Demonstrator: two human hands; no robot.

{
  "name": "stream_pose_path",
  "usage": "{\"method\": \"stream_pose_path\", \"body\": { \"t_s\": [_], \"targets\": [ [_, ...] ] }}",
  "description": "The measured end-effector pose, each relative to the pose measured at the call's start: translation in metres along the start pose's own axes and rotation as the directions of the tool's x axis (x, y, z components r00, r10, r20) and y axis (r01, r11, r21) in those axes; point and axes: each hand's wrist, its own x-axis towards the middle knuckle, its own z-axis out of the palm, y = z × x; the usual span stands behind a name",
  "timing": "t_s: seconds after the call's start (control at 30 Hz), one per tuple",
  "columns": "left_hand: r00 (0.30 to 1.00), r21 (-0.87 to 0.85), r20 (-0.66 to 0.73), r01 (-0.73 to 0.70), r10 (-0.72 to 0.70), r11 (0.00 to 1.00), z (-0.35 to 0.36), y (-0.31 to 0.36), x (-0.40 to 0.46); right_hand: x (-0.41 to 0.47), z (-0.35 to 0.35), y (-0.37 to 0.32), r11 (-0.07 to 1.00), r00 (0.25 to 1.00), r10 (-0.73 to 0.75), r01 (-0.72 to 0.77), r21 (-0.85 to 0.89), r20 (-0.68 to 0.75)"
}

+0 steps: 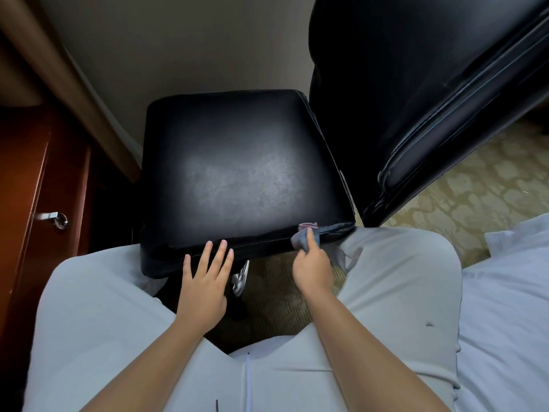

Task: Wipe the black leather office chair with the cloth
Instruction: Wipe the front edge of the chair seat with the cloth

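The black leather office chair fills the middle of the view, its square seat (237, 173) facing up and its backrest (416, 78) rising at the upper right. My right hand (312, 266) grips a small grey-pink cloth (301, 237) and presses it against the seat's near edge, close to the right corner. My left hand (205, 281) lies flat with fingers spread against the seat's front side, left of the cloth. Part of the cloth is hidden under my fingers.
My knees in light grey trousers flank the seat's near edge. A reddish wooden cabinet (35, 188) with a metal handle (56, 218) stands at the left. A white bed cover (505, 292) lies at the right, patterned carpet (475, 188) beyond it. A chrome chair leg (240, 281) shows below the seat.
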Motion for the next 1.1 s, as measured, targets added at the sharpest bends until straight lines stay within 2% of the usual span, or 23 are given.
{"method": "stream_pose_path", "body": {
  "t_s": [0.07, 0.13, 0.2, 0.23, 0.33, 0.4, 0.5, 0.67, 0.8, 0.97, 1.1],
  "targets": [
    [1.0, -0.002, 0.002, 0.0, 0.0, 1.0, 0.0, 0.0, 0.0, -0.003, -0.001, 0.0, 1.0, 1.0, -0.024, 0.025, -0.012, 0.016],
    [1.0, 0.001, 0.006, -0.002, 0.002, 1.0, 0.0, 0.0, 0.0, -0.013, 0.003, -0.004, 0.982, 0.98, -0.161, 0.171, -0.077, 0.118],
    [1.0, 0.001, 0.016, -0.003, 0.003, 1.0, 0.0, 0.0, 0.0, -0.023, 0.009, -0.006, 0.961, 0.957, -0.226, 0.25, -0.12, 0.184],
    [1.0, -0.001, 0.019, -0.003, 0.003, 1.0, 0.0, 0.0, 0.0, -0.023, 0.011, -0.005, 0.965, 0.963, -0.212, 0.233, -0.118, 0.166],
    [0.999, -0.007, 0.038, 0.0, 0.0, 1.0, -0.002, -0.001, 0.0, -0.014, 0.008, -0.004, 0.998, 0.998, -0.027, 0.024, 0.054, 0.054],
    [0.999, -0.015, 0.044, 0.011, -0.01, 1.0, -0.003, -0.002, 0.001, -0.008, 0.003, -0.003, 0.999, 0.997, 0.013, -0.016, 0.047, 0.078],
    [0.998, -0.024, 0.054, 0.038, -0.037, 0.999, -0.004, -0.003, 0.001, -0.013, -0.003, -0.005, 0.998, 0.985, -0.058, 0.063, -0.029, 0.163],
    [0.993, -0.019, 0.06, 0.098, -0.097, 0.995, 0.0, 0.0, 0.002, -0.016, 0.0, 0.002, 0.998, 0.997, -0.011, 0.016, -0.061, 0.078],
    [0.985, -0.015, 0.084, 0.15, -0.148, 0.989, 0.0, -0.001, 0.003, -0.021, 0.004, 0.001, 0.979, 0.982, -0.099, 0.125, -0.161, 0.159],
    [0.954, 0.008, 0.132, 0.27, -0.268, 0.963, -0.01, -0.002, 0.009, -0.023, 0.007, 0.001, 0.983, 0.996, -0.055, 0.066, -0.171, 0.07],
    [0.922, 0.034, 0.16, 0.351, -0.351, 0.936, -0.016, -0.001, 0.011, -0.03, 0.014, -0.001, 0.94, 0.973, -0.174, 0.211, -0.27, 0.154]
  ]
}}
